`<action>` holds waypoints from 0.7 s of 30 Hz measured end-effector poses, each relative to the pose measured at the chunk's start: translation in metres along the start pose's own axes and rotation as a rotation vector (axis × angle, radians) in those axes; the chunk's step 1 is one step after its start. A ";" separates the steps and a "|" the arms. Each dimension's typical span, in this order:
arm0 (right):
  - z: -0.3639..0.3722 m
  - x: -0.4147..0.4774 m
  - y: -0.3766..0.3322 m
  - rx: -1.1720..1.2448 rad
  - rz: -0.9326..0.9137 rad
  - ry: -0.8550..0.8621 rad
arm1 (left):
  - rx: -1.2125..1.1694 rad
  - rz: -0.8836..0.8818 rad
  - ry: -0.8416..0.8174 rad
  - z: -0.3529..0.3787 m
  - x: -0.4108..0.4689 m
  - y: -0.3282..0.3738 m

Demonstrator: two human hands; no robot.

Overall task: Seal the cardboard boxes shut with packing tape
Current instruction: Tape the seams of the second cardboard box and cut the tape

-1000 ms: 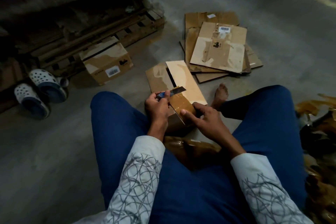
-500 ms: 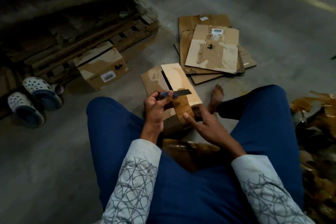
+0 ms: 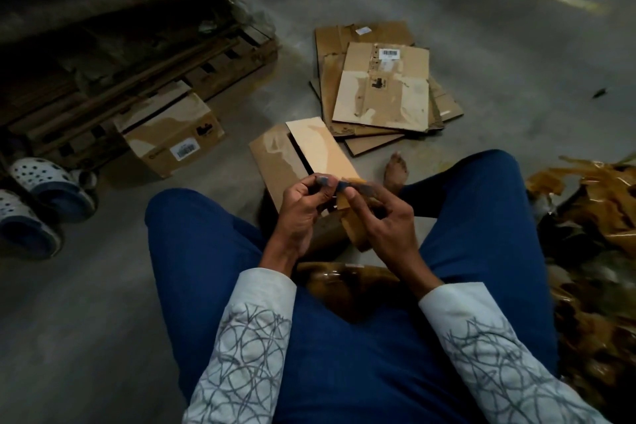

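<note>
Left hand (image 3: 303, 206) grip curled round cutter (image 3: 339, 184), held at top of tape strip (image 3: 352, 227), likely to cut it. Right hand (image 3: 385, 220) grip pinches strip, keeping it taut. Box (image 3: 275, 162) on floor between knees, flaps open, unsealed.

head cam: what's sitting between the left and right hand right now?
A blue cutter, gripped by the left hand, and a strip of brown tape pinched by the right hand. Seen in the head view.
</note>
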State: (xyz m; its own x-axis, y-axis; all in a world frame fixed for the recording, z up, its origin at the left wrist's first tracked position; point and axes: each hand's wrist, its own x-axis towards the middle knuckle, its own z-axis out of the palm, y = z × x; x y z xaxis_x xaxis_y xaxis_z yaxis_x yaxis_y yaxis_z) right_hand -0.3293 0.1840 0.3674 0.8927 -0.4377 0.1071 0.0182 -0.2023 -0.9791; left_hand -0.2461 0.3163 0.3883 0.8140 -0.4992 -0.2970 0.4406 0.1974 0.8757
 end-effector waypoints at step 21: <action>0.007 0.005 0.028 -0.897 -0.645 -0.130 | -0.031 -0.323 0.225 -0.001 -0.003 0.000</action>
State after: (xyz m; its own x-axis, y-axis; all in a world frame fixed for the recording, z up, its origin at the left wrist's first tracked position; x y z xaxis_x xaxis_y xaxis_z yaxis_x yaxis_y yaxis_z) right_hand -0.3213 0.1820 0.3390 0.8746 0.0623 0.4809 0.2104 -0.9422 -0.2607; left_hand -0.2484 0.3189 0.3893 0.6925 -0.3431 -0.6346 0.6963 0.0878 0.7123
